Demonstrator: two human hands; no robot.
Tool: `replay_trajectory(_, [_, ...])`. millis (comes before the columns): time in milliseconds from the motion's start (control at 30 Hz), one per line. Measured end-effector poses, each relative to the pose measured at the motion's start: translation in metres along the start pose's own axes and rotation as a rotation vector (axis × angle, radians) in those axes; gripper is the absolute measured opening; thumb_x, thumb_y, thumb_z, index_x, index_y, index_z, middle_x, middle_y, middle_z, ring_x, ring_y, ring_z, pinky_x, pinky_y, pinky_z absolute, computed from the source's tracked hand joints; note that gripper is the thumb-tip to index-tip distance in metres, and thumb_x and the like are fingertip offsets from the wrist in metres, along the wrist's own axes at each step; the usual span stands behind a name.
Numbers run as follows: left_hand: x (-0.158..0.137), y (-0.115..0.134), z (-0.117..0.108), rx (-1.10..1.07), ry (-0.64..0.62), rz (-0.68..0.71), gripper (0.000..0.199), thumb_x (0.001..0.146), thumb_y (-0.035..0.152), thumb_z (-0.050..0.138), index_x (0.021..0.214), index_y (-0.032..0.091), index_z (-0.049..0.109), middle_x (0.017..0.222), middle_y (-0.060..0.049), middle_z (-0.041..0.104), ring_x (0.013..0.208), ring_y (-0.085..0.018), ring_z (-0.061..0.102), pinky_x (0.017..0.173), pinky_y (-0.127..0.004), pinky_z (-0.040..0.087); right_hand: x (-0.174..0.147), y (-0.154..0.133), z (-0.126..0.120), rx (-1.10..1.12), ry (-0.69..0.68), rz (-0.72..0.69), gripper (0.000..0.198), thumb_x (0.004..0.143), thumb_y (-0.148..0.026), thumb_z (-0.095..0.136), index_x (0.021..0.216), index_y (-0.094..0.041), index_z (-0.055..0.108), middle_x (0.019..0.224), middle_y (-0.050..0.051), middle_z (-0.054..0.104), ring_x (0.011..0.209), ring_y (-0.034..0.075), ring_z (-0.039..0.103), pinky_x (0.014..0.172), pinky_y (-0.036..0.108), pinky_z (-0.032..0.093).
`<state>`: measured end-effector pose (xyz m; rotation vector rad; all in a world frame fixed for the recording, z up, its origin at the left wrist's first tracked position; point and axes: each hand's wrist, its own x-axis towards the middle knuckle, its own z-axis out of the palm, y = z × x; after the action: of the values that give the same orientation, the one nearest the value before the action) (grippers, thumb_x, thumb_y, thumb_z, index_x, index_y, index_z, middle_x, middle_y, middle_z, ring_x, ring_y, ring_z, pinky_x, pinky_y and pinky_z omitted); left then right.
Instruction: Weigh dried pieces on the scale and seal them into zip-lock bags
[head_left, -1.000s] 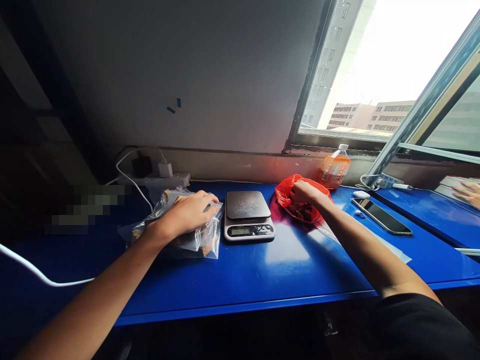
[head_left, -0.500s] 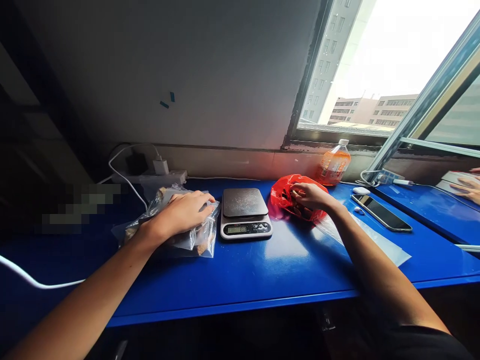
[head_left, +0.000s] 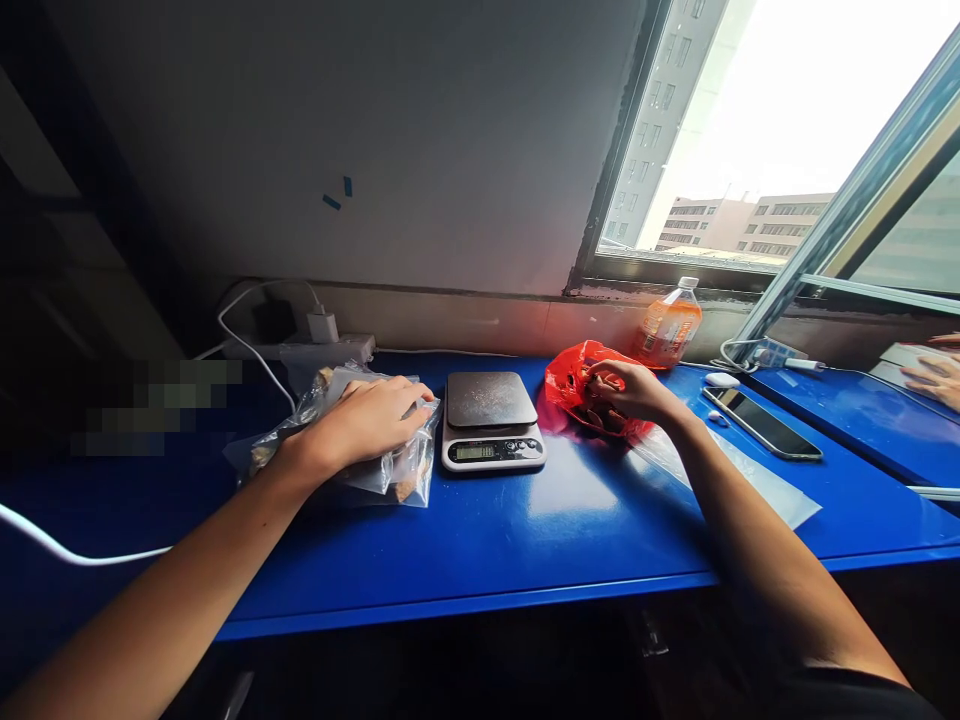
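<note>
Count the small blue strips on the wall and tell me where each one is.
2. The upright strip is on the wall beyond the left hand; the slanted strip is just to its lower left.

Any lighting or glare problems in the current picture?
Head view: window mostly blown out; far left sunk in shadow; glare patch on the blue table near the scale, whose display is hard to read; reddish glow low on the wall.

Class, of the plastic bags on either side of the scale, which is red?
The red bag right of the scale, with the right hand at its open mouth; the others, clear bags, lie under the left hand.
</note>
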<state>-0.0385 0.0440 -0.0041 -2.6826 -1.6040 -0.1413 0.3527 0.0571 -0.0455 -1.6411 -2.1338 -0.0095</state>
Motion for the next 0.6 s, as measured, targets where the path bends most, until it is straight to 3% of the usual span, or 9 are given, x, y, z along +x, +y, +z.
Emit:
replay_trajectory(133, [0.001,-0.002,0.001,0.018,-0.023,0.000,0.044,0.092,0.039,0.031,0.123,0.023,0.059,0.130,-0.007,0.062,0.121,-0.026,0.055,0.104,-0.047,0.037,0.001,0.006,0.011,0.039,0.023,-0.054,0.019,0.080,-0.030,0.062,0.097,-0.023,0.068,0.102,0.005,0.071,0.087,0.020,0.065,0.079,0.031,0.052])
replay_trajectory(267, [0.002,-0.004,0.003,0.007,-0.045,0.001,0.046,0.092,0.040,0.029,0.124,0.023,0.058,0.132,-0.007,0.061,0.123,-0.026,0.053,0.104,-0.048,0.037,0.006,0.012,0.020,0.034,0.058,-0.038,0.016,0.078,-0.024,0.060,0.092,-0.023,0.069,0.089,0.005,0.072,0.074,0.020,0.065,0.070,0.032,0.052])
replay_trajectory(400, [0.001,-0.003,0.002,0.002,-0.034,-0.018,0.046,0.092,0.040,0.030,0.125,0.024,0.058,0.131,-0.006,0.061,0.123,-0.026,0.053,0.104,-0.048,0.037,0.006,0.018,0.017,0.079,0.116,-0.014,0.025,0.081,-0.019,0.054,0.102,-0.024,0.067,0.101,0.006,0.072,0.082,0.019,0.067,0.076,0.032,0.053])
replay_trajectory(500, [0.001,-0.002,0.000,0.000,-0.045,-0.022,0.048,0.091,0.040,0.029,0.127,0.024,0.057,0.133,-0.005,0.059,0.124,-0.026,0.052,0.105,-0.048,0.036,0.004,0.021,0.010,0.123,0.136,0.019,0.028,0.079,-0.020,0.055,0.105,-0.021,0.065,0.094,0.007,0.072,0.075,0.018,0.066,0.071,0.031,0.052])
replay_trajectory(600, [0.001,-0.001,0.000,0.018,-0.062,-0.020,0.049,0.091,0.039,0.028,0.128,0.024,0.056,0.135,-0.005,0.058,0.125,-0.027,0.052,0.105,-0.048,0.036,0.003,0.022,0.007,0.168,0.147,0.046,0.023,0.076,-0.022,0.057,0.096,-0.019,0.067,0.087,0.007,0.071,0.071,0.018,0.064,0.068,0.031,0.052])
